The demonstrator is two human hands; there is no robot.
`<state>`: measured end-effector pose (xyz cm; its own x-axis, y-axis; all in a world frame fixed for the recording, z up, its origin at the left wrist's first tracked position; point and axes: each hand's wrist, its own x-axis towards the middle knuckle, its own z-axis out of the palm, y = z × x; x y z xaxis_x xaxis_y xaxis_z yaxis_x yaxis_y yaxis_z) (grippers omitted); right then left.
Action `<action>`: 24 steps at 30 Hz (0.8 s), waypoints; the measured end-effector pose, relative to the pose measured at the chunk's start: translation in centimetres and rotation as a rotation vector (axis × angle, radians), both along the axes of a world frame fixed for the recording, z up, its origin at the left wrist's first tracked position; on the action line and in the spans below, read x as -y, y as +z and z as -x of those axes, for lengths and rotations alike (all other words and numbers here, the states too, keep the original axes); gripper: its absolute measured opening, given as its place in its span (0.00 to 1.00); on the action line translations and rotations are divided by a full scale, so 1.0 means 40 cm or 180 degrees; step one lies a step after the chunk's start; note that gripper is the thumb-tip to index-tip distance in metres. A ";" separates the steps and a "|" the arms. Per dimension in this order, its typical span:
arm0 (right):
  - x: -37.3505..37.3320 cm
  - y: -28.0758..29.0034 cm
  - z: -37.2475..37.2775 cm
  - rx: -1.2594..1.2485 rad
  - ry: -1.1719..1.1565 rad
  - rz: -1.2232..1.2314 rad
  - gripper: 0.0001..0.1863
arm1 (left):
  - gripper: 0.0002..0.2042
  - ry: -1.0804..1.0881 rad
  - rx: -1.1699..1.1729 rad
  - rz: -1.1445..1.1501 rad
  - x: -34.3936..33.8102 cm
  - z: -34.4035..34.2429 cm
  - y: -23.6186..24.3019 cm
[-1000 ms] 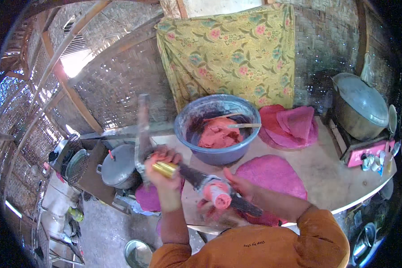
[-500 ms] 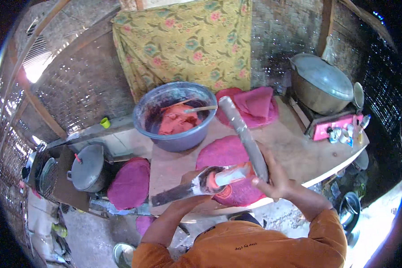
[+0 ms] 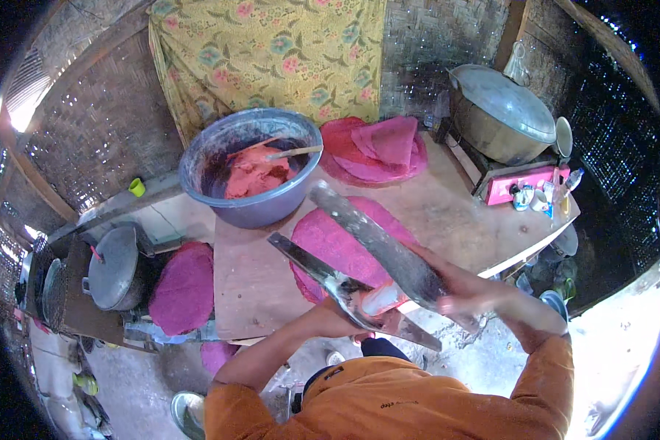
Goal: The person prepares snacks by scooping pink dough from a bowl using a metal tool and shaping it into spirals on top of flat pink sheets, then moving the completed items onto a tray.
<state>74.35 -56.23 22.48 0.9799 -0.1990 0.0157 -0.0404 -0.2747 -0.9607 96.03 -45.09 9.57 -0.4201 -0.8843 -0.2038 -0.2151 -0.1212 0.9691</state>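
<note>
Gripping a blade [image 3: 312, 264] in your left hand [image 3: 337, 317], you had swung the second blade [image 3: 378, 242] in your right hand [image 3: 469, 297] down across it since a moment before, pink dough [image 3: 381, 299] pinched between them above the surface [image 3: 455, 213].

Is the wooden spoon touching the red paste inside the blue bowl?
Touching. In the head view the wooden spoon leans on the rim of the blue bowl and its lower end sinks into the red paste.
</note>
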 end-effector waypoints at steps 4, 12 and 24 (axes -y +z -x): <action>0.031 -0.115 0.112 -0.0202 0.1469 -0.2635 0.56 | 0.39 -0.0269 -0.0179 0.1230 -0.016 -0.025 0.157; -0.083 -0.329 0.092 0.0065 0.2104 -0.4477 0.59 | 0.60 0.0871 -0.3972 0.1327 0.155 0.055 0.344; 0.041 -0.238 0.208 -0.0261 0.0257 -0.3665 0.63 | 0.33 0.0234 -0.4055 0.0954 0.452 -0.021 0.167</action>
<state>66.04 -57.86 12.96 0.9800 0.0090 -0.1986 -0.1364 0.7570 -0.6390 96.86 -63.16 16.25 -0.1200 -0.8545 0.5054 0.8638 0.1610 0.4773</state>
